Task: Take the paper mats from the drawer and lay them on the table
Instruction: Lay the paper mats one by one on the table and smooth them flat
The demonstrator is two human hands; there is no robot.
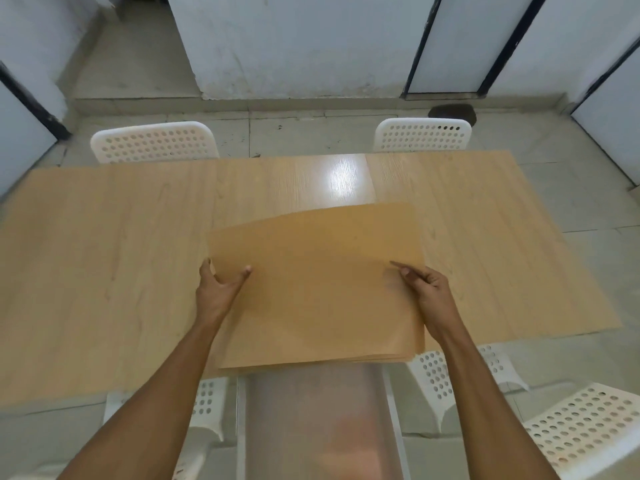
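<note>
Left hand (221,284) and right hand (424,285) each pinch a side edge of the stacked brown paper mats (318,289), thumbs on top, held over the table's (104,254) near edge. Smooth, glossy wood-grain tabletop lies bare around. Beyond: perforated white chairs (156,142).

no text, label, brand, number or sign can be read anywhere in this view. the brown paper mats (315,289) show a plain, unprinted face, the wooden worktop (104,254) bears only grain, and the white perforated chairs (154,142) carry no markings.
</note>
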